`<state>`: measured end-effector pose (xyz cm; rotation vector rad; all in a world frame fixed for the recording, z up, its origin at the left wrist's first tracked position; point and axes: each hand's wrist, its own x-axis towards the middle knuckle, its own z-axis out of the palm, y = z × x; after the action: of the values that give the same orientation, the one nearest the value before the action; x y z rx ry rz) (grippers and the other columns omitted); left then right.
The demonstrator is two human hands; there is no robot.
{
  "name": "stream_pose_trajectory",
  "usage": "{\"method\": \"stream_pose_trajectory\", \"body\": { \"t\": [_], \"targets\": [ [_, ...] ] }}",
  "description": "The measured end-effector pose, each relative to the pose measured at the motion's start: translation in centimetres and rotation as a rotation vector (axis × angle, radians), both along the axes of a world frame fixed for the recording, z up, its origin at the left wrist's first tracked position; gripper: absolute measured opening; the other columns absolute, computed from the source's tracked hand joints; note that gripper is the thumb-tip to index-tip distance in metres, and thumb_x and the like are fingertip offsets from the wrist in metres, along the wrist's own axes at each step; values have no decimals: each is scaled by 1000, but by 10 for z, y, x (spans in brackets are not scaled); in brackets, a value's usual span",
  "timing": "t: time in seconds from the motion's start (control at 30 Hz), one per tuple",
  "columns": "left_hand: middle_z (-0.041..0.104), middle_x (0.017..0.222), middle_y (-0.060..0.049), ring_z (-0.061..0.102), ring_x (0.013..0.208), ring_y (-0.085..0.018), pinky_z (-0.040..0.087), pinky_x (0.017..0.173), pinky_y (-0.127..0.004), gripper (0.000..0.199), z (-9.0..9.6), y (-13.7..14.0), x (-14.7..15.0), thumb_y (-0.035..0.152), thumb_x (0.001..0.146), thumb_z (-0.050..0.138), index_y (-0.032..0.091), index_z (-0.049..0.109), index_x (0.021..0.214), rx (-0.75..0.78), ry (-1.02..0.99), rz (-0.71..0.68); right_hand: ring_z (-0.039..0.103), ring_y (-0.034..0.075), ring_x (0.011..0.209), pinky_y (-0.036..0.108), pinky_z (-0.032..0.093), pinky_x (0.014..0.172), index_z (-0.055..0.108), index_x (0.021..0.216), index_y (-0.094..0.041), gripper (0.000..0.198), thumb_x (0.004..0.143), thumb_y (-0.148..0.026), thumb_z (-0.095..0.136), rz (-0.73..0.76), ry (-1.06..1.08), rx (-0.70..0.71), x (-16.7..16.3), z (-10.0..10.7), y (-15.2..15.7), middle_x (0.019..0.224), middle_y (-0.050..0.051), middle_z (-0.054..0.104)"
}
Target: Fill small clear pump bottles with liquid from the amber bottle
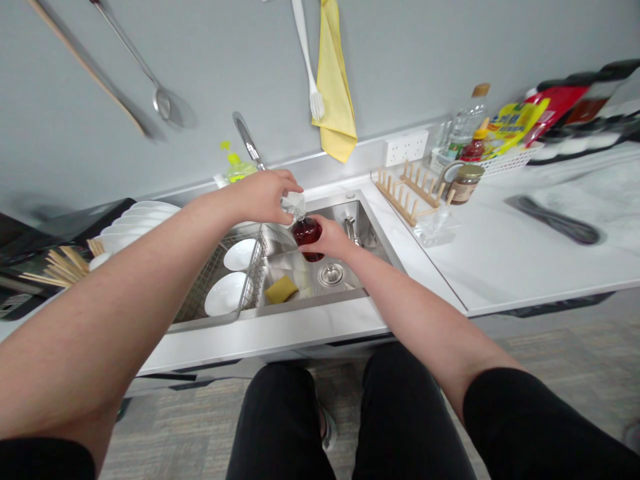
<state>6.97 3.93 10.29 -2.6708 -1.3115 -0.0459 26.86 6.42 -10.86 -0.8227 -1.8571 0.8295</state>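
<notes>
Over the sink, my right hand is wrapped round a dark red bottle with a dark neck. My left hand pinches a crumpled whitish cloth or paper at the top of that bottle. Part of the bottle's neck is hidden by the crumpled piece. Below the bottle, a yellow-green sponge lies in the sink, left of the round drain.
Left of the sink, a wire basket holds white bowls. A faucet and a soap bottle stand behind. Rightward are a wooden rack, a lidded jar and a black-handled utensil. A yellow cloth hangs above.
</notes>
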Motion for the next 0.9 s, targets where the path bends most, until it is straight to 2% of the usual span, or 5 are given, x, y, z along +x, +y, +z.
{"method": "stream_pose_trajectory", "body": {
  "t": [0.13, 0.4, 0.63, 0.8, 0.9],
  "targets": [
    [78, 147, -9, 79, 122, -35, 60, 113, -42, 83, 4, 2, 5, 45, 75, 82, 25, 79, 156, 7, 63, 18, 82, 37, 126, 59, 64, 120, 75, 140, -27, 81, 68, -35, 109, -6, -6, -7, 0, 2, -1, 134, 9, 86],
    [76, 154, -8, 75, 137, -34, 55, 119, -38, 88, 14, -2, 16, 47, 79, 80, 29, 73, 165, -3, 166, 54, 84, 37, 121, 60, 66, 118, 77, 137, -28, 78, 66, -36, 110, -10, 36, -3, -1, -1, 2, 130, 8, 87],
    [76, 152, -12, 76, 133, -34, 56, 117, -38, 80, 19, 0, 23, 48, 81, 77, 21, 78, 156, -8, 200, 33, 84, 37, 120, 59, 66, 116, 77, 136, -25, 79, 65, -37, 109, -17, 60, -4, 0, -1, 2, 129, 8, 87],
    [76, 153, -9, 72, 140, -36, 52, 123, -41, 81, 22, 0, 26, 46, 82, 80, 27, 74, 161, -29, 218, 49, 84, 37, 121, 59, 65, 116, 76, 136, -26, 80, 64, -38, 109, -29, 54, 10, 0, 0, 2, 130, 9, 87],
    [75, 155, -11, 71, 142, -37, 50, 125, -42, 81, 24, 0, 28, 45, 84, 80, 27, 73, 163, -40, 240, 49, 84, 37, 121, 58, 65, 116, 76, 136, -25, 80, 65, -38, 109, -30, 51, 15, -1, 0, 3, 131, 10, 87]
  ]
}}
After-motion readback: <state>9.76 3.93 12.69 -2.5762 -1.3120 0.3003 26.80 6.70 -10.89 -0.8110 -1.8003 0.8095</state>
